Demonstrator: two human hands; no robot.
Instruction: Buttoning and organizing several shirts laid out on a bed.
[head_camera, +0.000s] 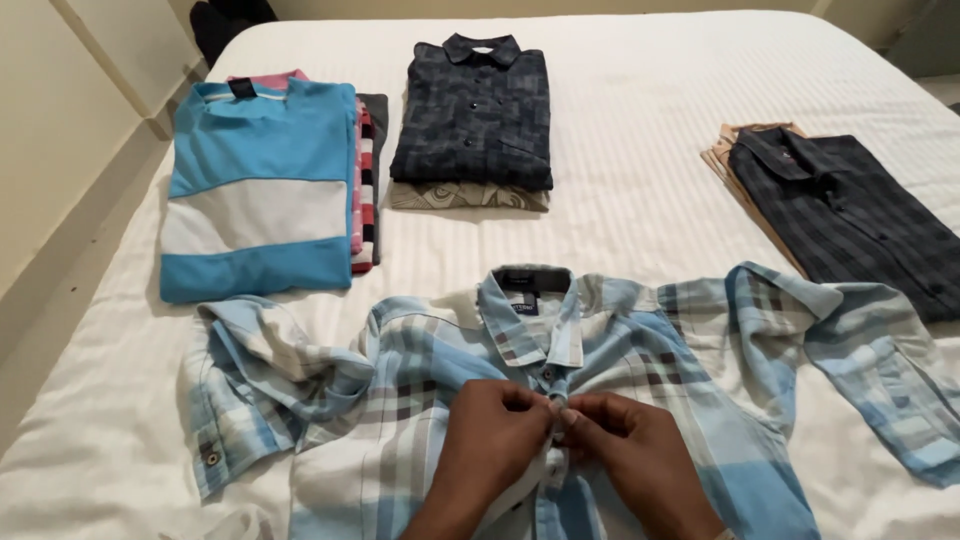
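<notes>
A light blue and white plaid shirt (420, 390) lies face up on the white bed (640, 120), collar toward the far side, sleeves spread to both sides. My left hand (490, 450) and my right hand (640, 455) meet at the shirt's front placket, a little below the collar. Both pinch the placket cloth between thumb and fingers at a button. My forearms hide the lower part of the placket.
A folded stack topped by a blue and white tee (260, 185) lies at the far left. A folded dark patterned shirt (475, 105) sits on a beige garment at the far middle. A dark plaid shirt (850, 215) lies on tan cloth at the right.
</notes>
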